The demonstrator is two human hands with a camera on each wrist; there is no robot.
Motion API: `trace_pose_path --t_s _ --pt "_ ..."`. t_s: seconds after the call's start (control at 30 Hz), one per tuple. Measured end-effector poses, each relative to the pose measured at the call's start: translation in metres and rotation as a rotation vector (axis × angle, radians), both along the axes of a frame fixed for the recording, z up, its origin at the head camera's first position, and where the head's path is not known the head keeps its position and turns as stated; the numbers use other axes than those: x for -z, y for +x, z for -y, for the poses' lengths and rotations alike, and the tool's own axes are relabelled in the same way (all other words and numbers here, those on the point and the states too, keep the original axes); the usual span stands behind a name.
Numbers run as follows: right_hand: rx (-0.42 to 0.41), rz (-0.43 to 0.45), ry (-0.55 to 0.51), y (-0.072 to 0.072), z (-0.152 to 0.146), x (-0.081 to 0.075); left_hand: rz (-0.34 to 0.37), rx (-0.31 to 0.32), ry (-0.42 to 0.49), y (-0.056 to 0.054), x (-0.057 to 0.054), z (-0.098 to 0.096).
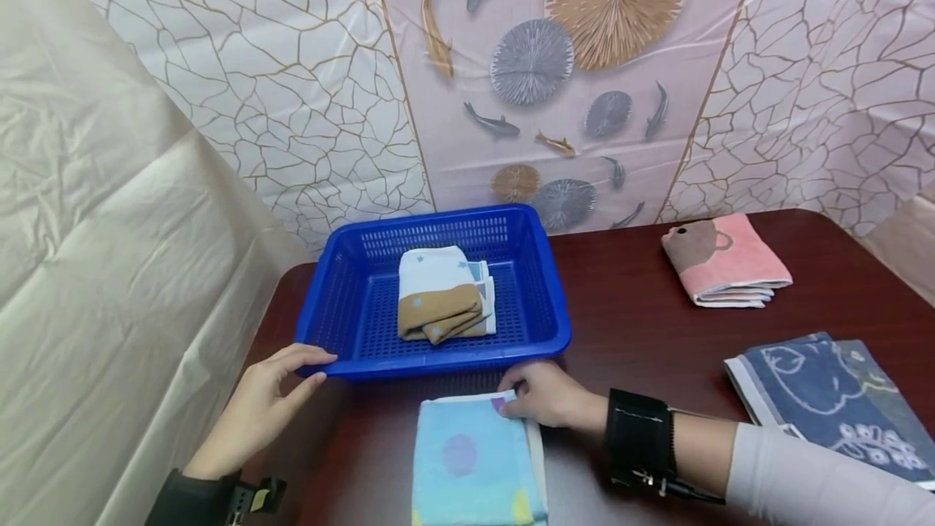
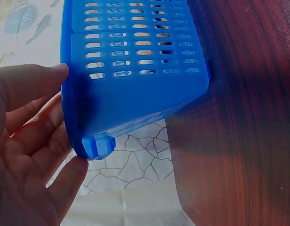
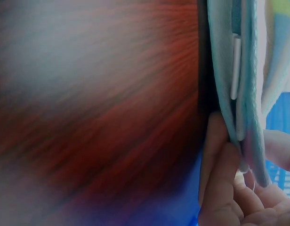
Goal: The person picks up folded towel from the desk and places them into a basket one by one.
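Note:
A blue plastic basket (image 1: 445, 367) stands on the table with a folded white-and-brown towel (image 1: 438, 274) lying inside. My left hand (image 1: 263, 404) holds the basket's near left corner, thumb and fingertips against the rim (image 2: 67, 108) in the left wrist view. In front of the basket is a folded light blue towel (image 1: 467, 461) with a purple spot and yellow patches. Its far right corner is pinched by my right hand (image 1: 548, 396). Seen from the right wrist, the towel's layered edge (image 3: 255, 117) runs down between thumb and fingers; a small white tag sticks out between layers.
At the right, a folded pink towel (image 1: 738, 266) with a brown animal figure lies toward the back of the dark red wooden table (image 1: 621, 307). A folded dark blue towel (image 1: 825, 396) is nearer, beside my right forearm. Patterned cloth hangs behind the table.

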State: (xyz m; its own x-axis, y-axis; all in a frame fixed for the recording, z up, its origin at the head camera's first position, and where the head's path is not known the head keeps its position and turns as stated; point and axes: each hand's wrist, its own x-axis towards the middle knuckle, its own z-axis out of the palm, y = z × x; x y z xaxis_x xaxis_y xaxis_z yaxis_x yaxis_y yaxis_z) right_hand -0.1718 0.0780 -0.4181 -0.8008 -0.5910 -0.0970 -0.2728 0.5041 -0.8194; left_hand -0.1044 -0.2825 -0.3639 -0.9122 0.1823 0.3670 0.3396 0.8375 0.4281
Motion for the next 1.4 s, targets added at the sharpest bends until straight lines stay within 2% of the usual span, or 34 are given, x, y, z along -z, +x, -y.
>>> trace_pose_path --t_s 0.3,0.43,0.53,0.7,0.77,0.8,0.87,0.93,1.07,1.13,1.2,1.27,1.33,1.4 --pt "0.026 0.009 -0.001 0.003 0.032 0.002 0.015 -0.011 -0.009 0.001 0.002 -0.001" --pt "0.024 0.067 0.015 0.004 0.036 -0.001 0.003 0.002 -0.016 0.002 0.003 -0.002" --pt "0.048 0.146 0.003 0.005 0.031 -0.005 -0.056 0.009 -0.004 0.005 0.005 -0.002" --pt "0.13 0.39 -0.043 0.006 0.01 -0.015 -0.194 -0.005 0.125 0.016 0.0 -0.006" --pt "0.16 0.496 -0.054 0.005 -0.001 -0.018 -0.196 -0.012 0.187 0.023 -0.003 -0.009" --pt "0.17 0.534 -0.06 0.005 -0.007 -0.02 -0.168 -0.03 0.21 0.027 -0.004 -0.011" --pt "0.189 0.599 -0.071 0.004 -0.017 -0.023 -0.053 -0.064 0.304 0.035 -0.005 -0.016" --pt "0.205 0.656 -0.088 0.005 -0.026 -0.025 0.11 -0.118 0.443 0.042 -0.004 -0.021" --pt "0.247 0.742 -0.1 0.008 -0.038 -0.027 0.455 -0.248 0.822 0.049 0.005 -0.024" --pt "0.263 0.793 -0.114 0.01 -0.042 -0.026 0.622 -0.27 0.992 0.049 0.012 -0.021" --pt "0.265 0.851 -0.132 0.011 -0.045 -0.025 0.801 -0.237 1.136 0.048 0.019 -0.015" --pt "0.245 0.909 -0.164 0.013 -0.046 -0.024 0.979 -0.157 1.234 0.047 0.026 -0.01" --pt "0.212 0.965 -0.198 0.015 -0.048 -0.022 1.123 -0.079 1.28 0.048 0.032 -0.006" --pt "0.177 1.011 -0.241 0.017 -0.049 -0.019 1.22 -0.05 1.282 0.05 0.037 -0.006"
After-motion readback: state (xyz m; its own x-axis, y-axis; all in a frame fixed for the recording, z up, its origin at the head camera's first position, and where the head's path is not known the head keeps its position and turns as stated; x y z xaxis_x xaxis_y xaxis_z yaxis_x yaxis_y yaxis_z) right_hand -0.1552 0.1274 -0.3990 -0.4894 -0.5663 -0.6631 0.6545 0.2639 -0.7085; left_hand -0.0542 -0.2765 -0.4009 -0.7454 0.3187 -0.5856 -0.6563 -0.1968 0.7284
